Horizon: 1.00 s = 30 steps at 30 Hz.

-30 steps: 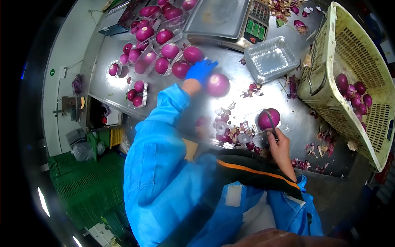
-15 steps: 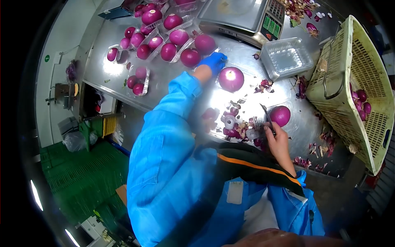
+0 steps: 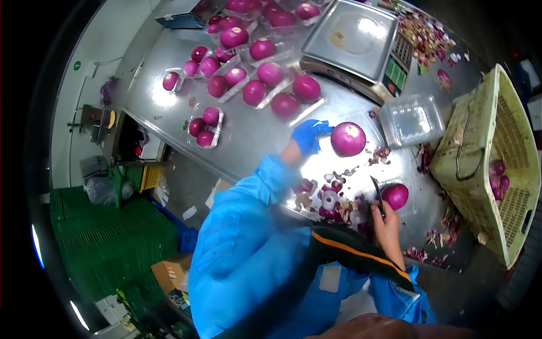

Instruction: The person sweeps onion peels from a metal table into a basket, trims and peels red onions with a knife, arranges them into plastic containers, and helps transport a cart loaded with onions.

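Note:
My left hand (image 3: 309, 137), in a blue glove, hovers over the metal table with its fingers stretched toward a large peeled red onion (image 3: 348, 139). It holds nothing that I can see. That onion sits in a clear plastic tray. My bare right hand (image 3: 387, 227) is closed round a small knife (image 3: 377, 195), its dark blade pointing away from me. Right beside the blade, a smaller red onion (image 3: 395, 196) rests in another clear tray. Onion peelings (image 3: 333, 206) lie between my two hands.
Several clear trays of red onions (image 3: 254, 92) cover the table's left and back. A scale (image 3: 353, 39) stands at the back, with an empty clear tub (image 3: 412, 121) in front. A yellowish crate (image 3: 460, 138) holding onions tilts at the right. Skins (image 3: 423, 37) are heaped behind the scale.
My left hand has drawn away from the filled trays toward the large onion, its fingers now more stretched out. My right hand keeps the knife. The whole view has shifted a little.

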Tool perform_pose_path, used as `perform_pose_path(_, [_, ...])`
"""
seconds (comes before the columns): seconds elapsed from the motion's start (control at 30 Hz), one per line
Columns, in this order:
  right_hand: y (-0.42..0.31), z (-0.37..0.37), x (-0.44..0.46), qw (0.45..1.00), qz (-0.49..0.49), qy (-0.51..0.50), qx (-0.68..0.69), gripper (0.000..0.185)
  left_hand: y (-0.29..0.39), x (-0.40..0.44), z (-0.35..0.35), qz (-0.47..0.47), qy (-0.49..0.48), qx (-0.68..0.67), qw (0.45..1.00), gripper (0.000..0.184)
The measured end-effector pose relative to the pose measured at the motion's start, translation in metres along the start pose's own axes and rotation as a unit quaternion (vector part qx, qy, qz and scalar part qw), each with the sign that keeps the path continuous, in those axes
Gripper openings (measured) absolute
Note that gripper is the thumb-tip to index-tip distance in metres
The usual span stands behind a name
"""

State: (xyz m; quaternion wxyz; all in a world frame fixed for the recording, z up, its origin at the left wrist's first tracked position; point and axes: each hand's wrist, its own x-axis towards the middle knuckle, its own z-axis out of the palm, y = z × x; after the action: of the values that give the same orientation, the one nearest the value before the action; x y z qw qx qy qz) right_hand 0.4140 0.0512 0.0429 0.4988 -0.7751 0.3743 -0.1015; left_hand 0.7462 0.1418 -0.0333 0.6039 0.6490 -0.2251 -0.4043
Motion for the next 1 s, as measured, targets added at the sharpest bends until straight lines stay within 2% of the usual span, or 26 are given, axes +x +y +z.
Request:
perform_pose_path(0.07, [0.001, 0.001, 0.002, 1.000, 0.006, -0.001, -0.008, 0.021, 0.001, 0.009, -0.013, 0.103, 0.037, -0.067, 0.992, 0.021])
perform_pose_path(0.13, [-0.006, 0.000, 0.005, 0.999, 0.033, -0.014, -0.008, 0.017, 0.038, 0.017, -0.020, 0.049, 0.109, -0.311, 0.943, 0.023])
perform_pose_path(0.23, [-0.007, 0.004, 0.009, 0.999, 0.039, -0.020, -0.010, 0.015, 0.114, 0.027, -0.064, 0.037, 0.174, -0.190, 0.966, 0.025])
perform_pose_path(0.3, [-0.003, 0.008, 0.012, 0.999, 0.032, -0.020, -0.026, 0.015, 0.119, 0.065, -0.108, 0.108, 0.242, -0.170, 0.949, 0.026])
perform_pose_path(0.37, [-0.001, 0.013, 0.015, 0.999, 0.038, -0.015, -0.024, 0.014, 0.131, 0.104, -0.146, 0.145, 0.312, -0.094, 0.934, 0.027])
perform_pose_path(0.47, [-0.020, 0.015, 0.022, 0.998, 0.066, -0.022, -0.005, 0.014, 0.136, 0.166, -0.194, 0.186, 0.366, -0.162, 0.898, 0.023])
perform_pose_path(0.6, [-0.034, 0.014, 0.032, 0.993, 0.118, -0.020, 0.009, 0.014, 0.141, 0.232, -0.234, 0.167, 0.407, -0.260, 0.860, 0.019])
perform_pose_path(0.63, [-0.036, 0.014, 0.035, 0.993, 0.117, -0.017, 0.016, 0.014, 0.142, 0.240, -0.244, 0.150, 0.430, 0.015, 0.890, 0.019])
perform_pose_path(0.67, [-0.037, 0.013, 0.038, 0.993, 0.116, -0.015, 0.023, 0.014, 0.141, 0.245, -0.261, 0.121, 0.420, 0.289, 0.852, 0.019])
perform_pose_path(0.73, [-0.032, 0.014, 0.041, 0.993, 0.115, -0.007, 0.030, 0.015, 0.142, 0.255, -0.268, 0.059, 0.385, 0.549, 0.739, 0.021])
perform_pose_path(0.8, [-0.026, 0.016, 0.044, 0.997, 0.075, 0.006, 0.022, 0.015, 0.139, 0.262, -0.268, 0.009, 0.398, 0.565, 0.722, 0.026])
perform_pose_path(0.97, [-0.010, 0.022, 0.043, 1.000, 0.014, 0.011, -0.001, 0.016, 0.109, 0.268, -0.267, 0.105, 0.445, 0.569, 0.683, 0.051])
perform_pose_path(1.0, [-0.007, 0.022, 0.042, 1.000, 0.007, 0.014, -0.007, 0.016, 0.122, 0.247, -0.249, 0.052, 0.400, 0.568, 0.718, 0.058])
